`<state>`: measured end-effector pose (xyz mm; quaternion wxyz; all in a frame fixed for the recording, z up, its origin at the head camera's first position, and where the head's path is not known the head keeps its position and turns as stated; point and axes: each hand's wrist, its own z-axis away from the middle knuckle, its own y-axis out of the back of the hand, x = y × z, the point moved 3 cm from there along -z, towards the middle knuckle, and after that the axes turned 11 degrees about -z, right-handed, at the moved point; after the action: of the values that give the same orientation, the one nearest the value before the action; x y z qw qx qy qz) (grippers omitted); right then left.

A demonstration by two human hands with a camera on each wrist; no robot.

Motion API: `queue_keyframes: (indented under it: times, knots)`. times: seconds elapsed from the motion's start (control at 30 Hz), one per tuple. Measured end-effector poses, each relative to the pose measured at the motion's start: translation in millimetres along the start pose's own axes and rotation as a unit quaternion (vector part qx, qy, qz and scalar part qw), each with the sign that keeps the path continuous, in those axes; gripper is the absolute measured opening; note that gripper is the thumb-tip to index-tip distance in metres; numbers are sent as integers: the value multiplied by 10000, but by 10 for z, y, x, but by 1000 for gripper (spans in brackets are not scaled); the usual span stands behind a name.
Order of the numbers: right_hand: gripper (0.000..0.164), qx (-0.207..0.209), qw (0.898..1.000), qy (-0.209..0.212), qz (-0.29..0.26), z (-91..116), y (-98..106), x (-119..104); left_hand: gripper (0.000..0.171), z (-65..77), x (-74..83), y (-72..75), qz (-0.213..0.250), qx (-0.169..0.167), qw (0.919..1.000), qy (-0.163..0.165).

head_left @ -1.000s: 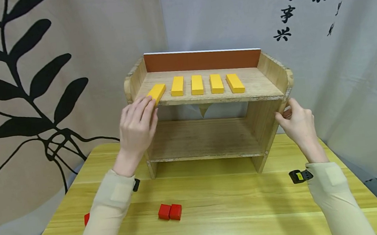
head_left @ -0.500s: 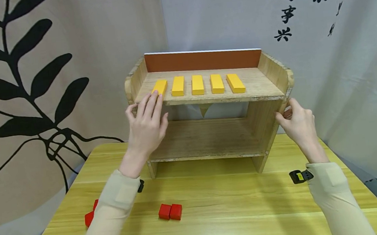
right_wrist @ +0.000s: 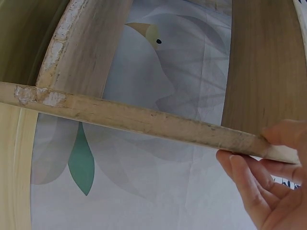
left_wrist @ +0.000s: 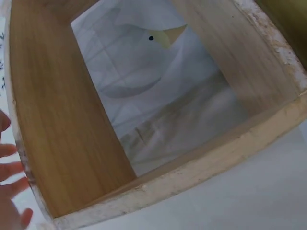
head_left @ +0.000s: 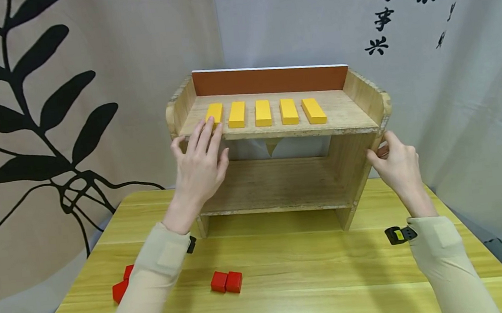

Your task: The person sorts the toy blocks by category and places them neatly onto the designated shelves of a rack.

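My left hand [head_left: 200,169] is at the left front edge of a small wooden shelf [head_left: 276,184], its fingers spread and fairly straight. Its fingertips touch the near end of the leftmost yellow block [head_left: 215,111], hiding part of it. In the left wrist view only some fingers [left_wrist: 12,170] show, beside the upper board. Further right, several matching yellow blocks [head_left: 262,113] lie in a row on the top board. My right hand [head_left: 395,162] grips the shelf's right side panel; the right wrist view has thumb and fingers [right_wrist: 247,184] on opposite faces of that panel's edge.
Two red cubes [head_left: 226,282] sit together on the wooden table [head_left: 291,293], in front of the shelf. More red cubes [head_left: 120,291] are partly behind the left sleeve. A printed curtain [head_left: 292,16] hangs behind. A brown back strip [head_left: 271,80] borders the top board.
The left hand has moved right and slightly up, its fingers spreading. The leftmost yellow block has shifted back and straightened towards the row. My right hand stays on the side panel.
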<state>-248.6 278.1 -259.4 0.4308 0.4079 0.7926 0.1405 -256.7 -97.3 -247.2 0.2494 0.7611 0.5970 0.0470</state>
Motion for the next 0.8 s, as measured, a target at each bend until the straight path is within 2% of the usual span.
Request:
queue_keyframes:
  times: [0.1, 0.2, 0.27, 0.33, 0.47, 0.57, 0.63, 0.73, 0.8]
  knots:
    - [25, -35, 10000, -27, 1, 0, 1, -1, 33, 47, -1, 41, 204, 526, 9984, -76]
    - [25, -61, 10000, -34, 9, 0, 0, -2, 25, 144, 1, 91, 487, 1014, 9934, -210]
    - [25, -55, 10000, -13, 15, -2, 0, -3, 23, 227, -1, 109, 759, 1152, 9901, -273]
    - [25, -40, 10000, 7, 12, -3, 1, -4, 21, 320, -8, 116, 1037, 1099, 9880, -311]
    - [25, -14, 10000, 20, 3, -4, 3, -5, 20, 537, -20, 82, 1518, 599, 9861, -324]
    - [25, -17, 10000, 16, 0, -5, 4, -5, 21, 731, -24, 39, 1862, 47, 9820, -305]
    - [25, -33, 10000, -4, 1, -6, 4, -3, 22, 871, -22, 6, 2112, -402, 9763, -236]
    - [25, -43, 10000, -24, 8, -7, 3, 2, 24, 1083, -13, -37, 2485, -1281, 9601, -54]
    - [25, -51, 10000, -36, 14, -7, 4, 3, 25, 1221, -8, -67, 2710, -1888, 9439, 90]
